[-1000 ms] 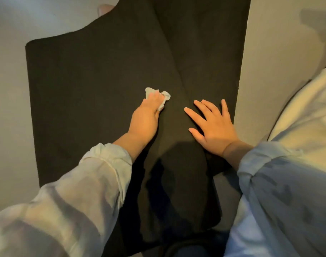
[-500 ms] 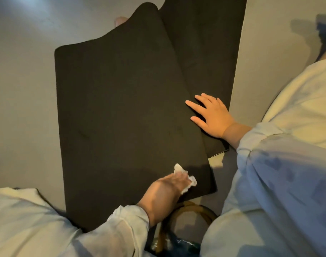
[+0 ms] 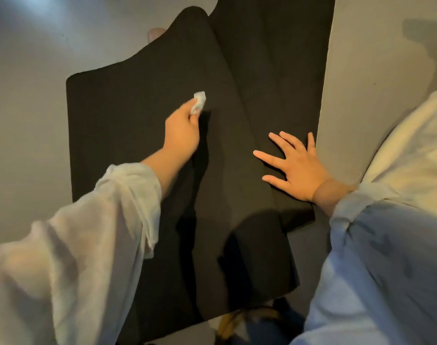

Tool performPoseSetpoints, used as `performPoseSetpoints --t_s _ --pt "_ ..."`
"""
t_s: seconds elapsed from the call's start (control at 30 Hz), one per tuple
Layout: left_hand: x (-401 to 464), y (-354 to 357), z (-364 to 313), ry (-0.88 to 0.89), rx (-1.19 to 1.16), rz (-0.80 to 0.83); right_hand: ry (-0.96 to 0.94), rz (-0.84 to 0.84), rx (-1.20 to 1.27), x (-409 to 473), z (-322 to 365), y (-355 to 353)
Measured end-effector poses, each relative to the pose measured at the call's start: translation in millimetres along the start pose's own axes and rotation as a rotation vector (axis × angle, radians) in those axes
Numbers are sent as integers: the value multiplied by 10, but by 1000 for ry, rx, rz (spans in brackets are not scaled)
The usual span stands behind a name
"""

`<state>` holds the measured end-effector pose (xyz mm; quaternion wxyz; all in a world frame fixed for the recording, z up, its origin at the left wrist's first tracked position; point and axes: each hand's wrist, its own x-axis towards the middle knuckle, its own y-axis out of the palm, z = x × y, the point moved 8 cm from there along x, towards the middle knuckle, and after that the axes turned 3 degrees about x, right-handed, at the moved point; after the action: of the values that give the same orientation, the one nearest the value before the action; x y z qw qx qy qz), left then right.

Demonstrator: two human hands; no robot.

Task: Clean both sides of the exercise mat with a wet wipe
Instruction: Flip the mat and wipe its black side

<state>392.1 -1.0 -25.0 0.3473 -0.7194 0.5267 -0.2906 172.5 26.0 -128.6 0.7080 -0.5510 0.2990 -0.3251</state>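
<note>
Gripping the wipe (image 3: 199, 102), the left hand (image 3: 182, 131) works the mat's (image 3: 128, 115) folded flap; the right hand (image 3: 296, 165), fingers spread flat, pins the crease alongside.

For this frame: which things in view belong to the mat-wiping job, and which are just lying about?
In the job:
- exercise mat, black, part folded over
- wet wipe, crumpled in the left hand's grip
- right hand, flat on the mat

Lying about:
- dark object with a yellowish curved strip at the mat's near edge, too unclear to name
- grey floor
</note>
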Motion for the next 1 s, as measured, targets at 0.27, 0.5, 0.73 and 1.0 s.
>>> performPoseSetpoints --t_s 0.27,0.5,0.73,1.0 --pt "61 832 -97 43 189 217 3 -63 83 18 -27 7" --pt "-663 913 -239 246 196 350 -5 -81 99 23 -37 -3" --pt "-1825 1119 -319 289 477 688 78 -35 9 -57 -9 -63" --pt "-2534 1138 -375 466 550 871 203 62 136 -425 268 -187"
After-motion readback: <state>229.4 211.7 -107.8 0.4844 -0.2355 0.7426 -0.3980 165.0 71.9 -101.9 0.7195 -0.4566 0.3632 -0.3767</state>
